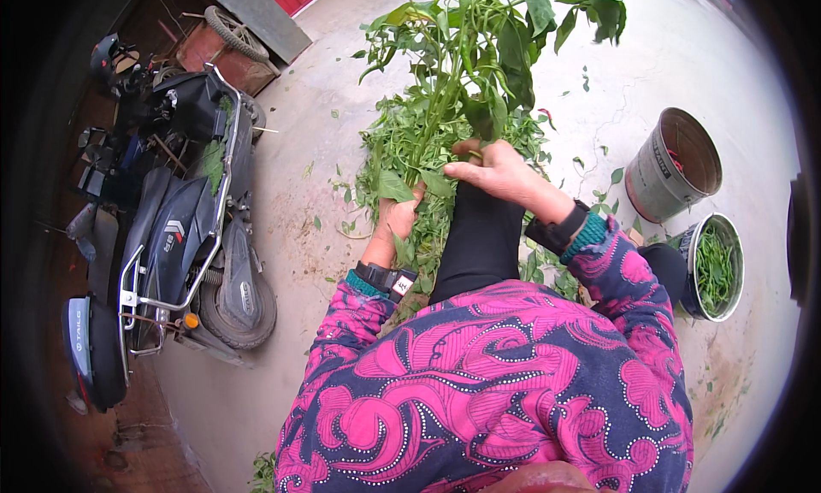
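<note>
A leafy green pepper plant point(466, 65) is held upright at the upper centre of the frame, with long green peppers hanging among its leaves. The stalk is gripped by the right hand point(500, 172), whose fingers are closed around the stem just below the foliage. The left hand point(400, 215) is seen lower and to the left, buried among leaves; its fingers appear curled on stems or leaves there, though what exactly is pinched cannot be told.

Beneath both hands, a heap of cut plants point(402, 151) is spread over the concrete ground point(299, 194) at centre frame, and loose leaves are scattered around it.

At the right edge, a metal bowl point(714, 266) is observed holding a layer of picked green peppers. Just above it, a grey bucket point(671, 164) lies tilted, with a little red and green showing inside.

As a judgement, the picking is partly done: peppers have been gathered in the bowl, while the held plant still bears several and the heap remains to be gone through.

A dark scooter point(171, 236) is parked at the left of the frame, well apart from the work.
</note>
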Demonstrator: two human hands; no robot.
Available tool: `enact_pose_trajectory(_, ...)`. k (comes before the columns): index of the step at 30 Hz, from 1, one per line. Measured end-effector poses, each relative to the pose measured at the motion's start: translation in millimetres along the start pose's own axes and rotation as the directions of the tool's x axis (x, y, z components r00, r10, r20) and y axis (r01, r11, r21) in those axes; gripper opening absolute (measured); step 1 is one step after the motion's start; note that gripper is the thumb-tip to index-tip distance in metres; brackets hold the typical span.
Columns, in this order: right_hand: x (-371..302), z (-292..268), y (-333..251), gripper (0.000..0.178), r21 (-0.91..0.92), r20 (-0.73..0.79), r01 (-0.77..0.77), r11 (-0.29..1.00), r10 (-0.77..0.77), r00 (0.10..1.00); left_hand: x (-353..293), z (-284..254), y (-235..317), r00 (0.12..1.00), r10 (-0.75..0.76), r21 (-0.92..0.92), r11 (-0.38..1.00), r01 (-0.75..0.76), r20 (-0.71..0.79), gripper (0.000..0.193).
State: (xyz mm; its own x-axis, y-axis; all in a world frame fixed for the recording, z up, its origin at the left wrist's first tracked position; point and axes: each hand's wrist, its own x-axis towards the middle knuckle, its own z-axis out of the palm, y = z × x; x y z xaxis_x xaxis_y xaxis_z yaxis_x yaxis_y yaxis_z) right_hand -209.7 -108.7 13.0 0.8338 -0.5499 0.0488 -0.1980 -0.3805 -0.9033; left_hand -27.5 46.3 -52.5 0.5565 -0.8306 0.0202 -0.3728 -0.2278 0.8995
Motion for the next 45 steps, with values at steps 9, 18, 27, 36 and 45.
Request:
enact_pose_trajectory(9,17.4,24.1,9.2,0.017,0.493,0.117,-0.190,0.849,0.152,0.981,19.0,4.4,69.5,0.956,0.173,-0.482,0.875,-0.039,0.237,0.076)
enact_pose_trajectory(18,-24.7,15.4,4.2,0.037,0.025,0.128,0.056,0.998,-0.059,0.990,63.8,55.5,80.9,0.981,0.071,-0.034,0.997,-0.066,0.178,0.023)
enact_pose_trajectory(27,7.5,-95.1,0.6,0.033,-0.289,-0.595,0.160,0.944,-0.308,0.742,50.0,71.0,72.9,0.973,0.178,-0.426,0.900,-0.099,0.150,0.012)
enact_pose_trajectory(36,23.1,-102.4,18.1,0.033,0.001,-0.428,0.136,0.991,-0.122,0.895,40.8,81.7,69.0,0.957,0.231,-0.296,0.939,-0.172,0.178,0.011)
enact_pose_trajectory(45,22.0,-112.8,27.2,0.048,0.010,-0.300,0.050,0.999,-0.044,0.953,45.7,88.3,71.2,0.940,0.271,-0.229,0.948,-0.223,0.207,0.012)
